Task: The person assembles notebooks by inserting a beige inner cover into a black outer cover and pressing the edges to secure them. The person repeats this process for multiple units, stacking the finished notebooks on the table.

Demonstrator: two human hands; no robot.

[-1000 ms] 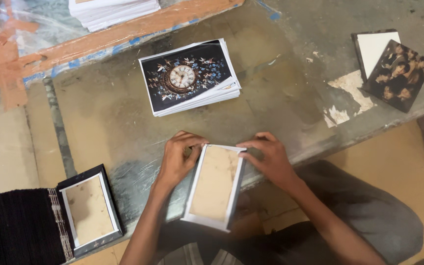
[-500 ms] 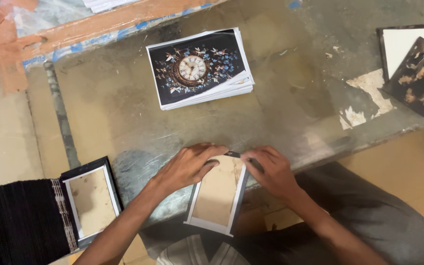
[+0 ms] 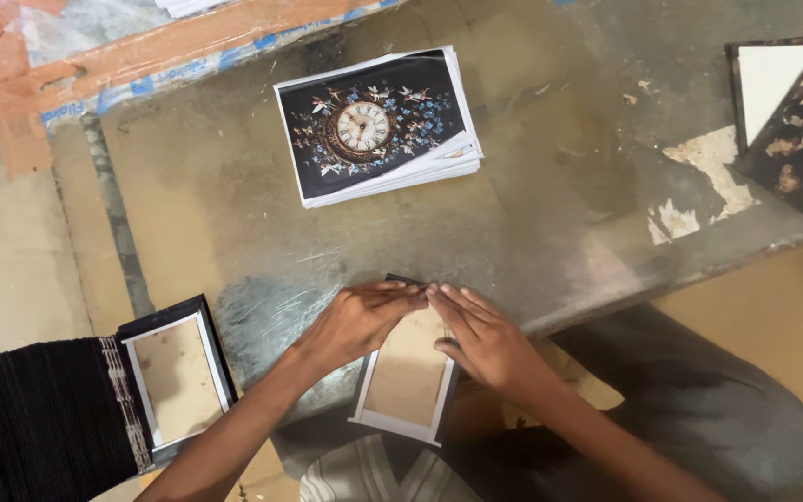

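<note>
A small picture frame point(image 3: 404, 386) lies face down at the near edge of the worn table point(image 3: 532, 214), its brown backing board up, half over my lap. My left hand point(image 3: 357, 321) and my right hand point(image 3: 485, 339) both rest on its far end, fingertips meeting at the top edge and pressing on the backing. A stack of prints point(image 3: 375, 125) with a clock and blue flowers on a dark ground lies further back on the table.
A second frame point(image 3: 176, 376) with a dark rim lies face down at the left on a stack of dark frames point(image 3: 39, 418). Dark photo prints and a white card point(image 3: 792, 112) sit at the far right. Taped orange board point(image 3: 141, 56) runs along the back left.
Both hands slid from the frame's sides to its far top edge, fingertips now meeting. The camera view shifted, so the frame sits lower and closer to me.
</note>
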